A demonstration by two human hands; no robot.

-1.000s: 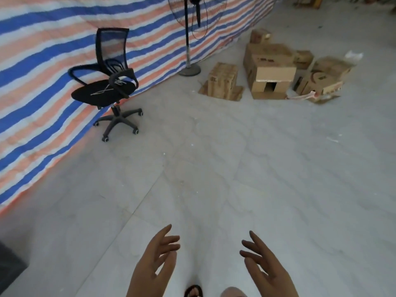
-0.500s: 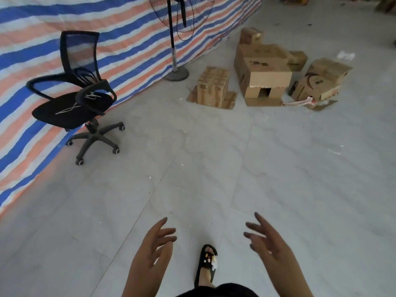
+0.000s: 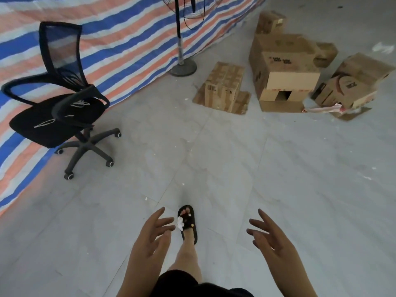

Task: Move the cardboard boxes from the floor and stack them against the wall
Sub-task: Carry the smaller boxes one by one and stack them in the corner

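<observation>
Several cardboard boxes lie on the grey tiled floor ahead at the upper right. A small box [image 3: 224,86] stands on flattened cardboard nearest the striped tarp wall [image 3: 102,39]. A big box [image 3: 282,71] sits to its right, with a tipped box [image 3: 351,82] further right and smaller boxes [image 3: 270,22] behind. My left hand [image 3: 153,236] and my right hand [image 3: 271,236] are held out low in front of me, fingers spread and holding nothing, well short of the boxes.
A black swivel chair [image 3: 57,103] stands at the left by the tarp. A pedestal fan [image 3: 182,61] stands against the tarp beyond it. My sandalled foot [image 3: 188,224] steps forward between my hands. Open floor lies between me and the boxes.
I have walked forward: the boxes, chair and fan are nearer and larger. My foot has stepped into view between my hands, which stay empty.
</observation>
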